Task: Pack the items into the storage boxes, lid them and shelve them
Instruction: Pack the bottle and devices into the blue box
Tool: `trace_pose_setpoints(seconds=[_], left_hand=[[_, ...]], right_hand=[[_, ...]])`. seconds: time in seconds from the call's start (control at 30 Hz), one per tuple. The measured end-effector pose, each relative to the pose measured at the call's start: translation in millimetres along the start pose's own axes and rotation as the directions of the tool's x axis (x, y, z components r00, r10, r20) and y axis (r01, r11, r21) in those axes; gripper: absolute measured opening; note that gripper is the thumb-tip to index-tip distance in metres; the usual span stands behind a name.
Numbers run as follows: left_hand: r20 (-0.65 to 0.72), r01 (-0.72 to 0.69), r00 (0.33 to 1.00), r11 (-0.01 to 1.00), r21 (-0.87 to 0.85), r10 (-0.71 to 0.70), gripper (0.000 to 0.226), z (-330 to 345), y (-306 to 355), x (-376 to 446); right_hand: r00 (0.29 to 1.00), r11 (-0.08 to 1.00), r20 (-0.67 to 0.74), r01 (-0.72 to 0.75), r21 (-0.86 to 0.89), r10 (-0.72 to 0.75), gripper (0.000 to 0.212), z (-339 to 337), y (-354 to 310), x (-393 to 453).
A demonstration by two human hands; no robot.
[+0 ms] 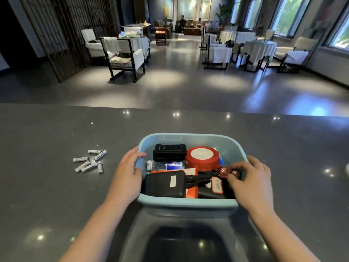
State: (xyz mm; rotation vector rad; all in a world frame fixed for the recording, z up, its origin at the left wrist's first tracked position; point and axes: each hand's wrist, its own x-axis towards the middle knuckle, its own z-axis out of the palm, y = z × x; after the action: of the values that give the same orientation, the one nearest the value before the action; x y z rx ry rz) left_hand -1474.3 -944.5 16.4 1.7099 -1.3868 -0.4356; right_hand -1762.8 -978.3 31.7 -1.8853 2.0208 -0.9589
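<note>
two hands at blue box, right perhaps gripping batteries.

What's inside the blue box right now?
Blue box holds two black cases, a red tin, a bottle, an orange packet and red batteries. Anything beneath is hidden.

Beyond your table lies a glossy grey floor (spotlit), draped chairs, and bright windows at right.

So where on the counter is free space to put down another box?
Bare counter lies right of the blue box, and more behind it toward the far edge. Left is partly taken by loose batteries. The box itself is crowded.
</note>
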Motion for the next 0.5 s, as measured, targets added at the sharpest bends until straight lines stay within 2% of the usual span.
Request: trace_pose_setpoints(seconds=[0.2,0.37,0.43,0.5], left_hand=[[-0.045,0.025,0.999,1.0,-0.019,-0.026,0.05,-1.1,-3.1,3.5],[-0.087,0.05,0.995,0.997,-0.054,-0.055,0.048,0.4,0.7,-2.2],[-0.101,0.052,0.993,0.995,-0.08,-0.06,0.046,0.8,1.5,-3.2],[-0.122,0.05,0.99,0.99,-0.132,-0.066,0.043,2.2,1.0,-4.3]], right_hand=[[1.0,0.999,0.021,0.002,0.038,-0.003,0.014,4.8,-7.9,5.1],[1.0,0.999,-0.01,0.015,0.029,-0.015,0.022,4.9,-5.4,5.4],[0.997,0.998,-0.047,0.059,-0.003,-0.059,0.025,4.6,-6.6,5.2],[0.98,0.986,-0.111,0.165,-0.032,-0.167,0.021,5.3,-12.4,0.2]])
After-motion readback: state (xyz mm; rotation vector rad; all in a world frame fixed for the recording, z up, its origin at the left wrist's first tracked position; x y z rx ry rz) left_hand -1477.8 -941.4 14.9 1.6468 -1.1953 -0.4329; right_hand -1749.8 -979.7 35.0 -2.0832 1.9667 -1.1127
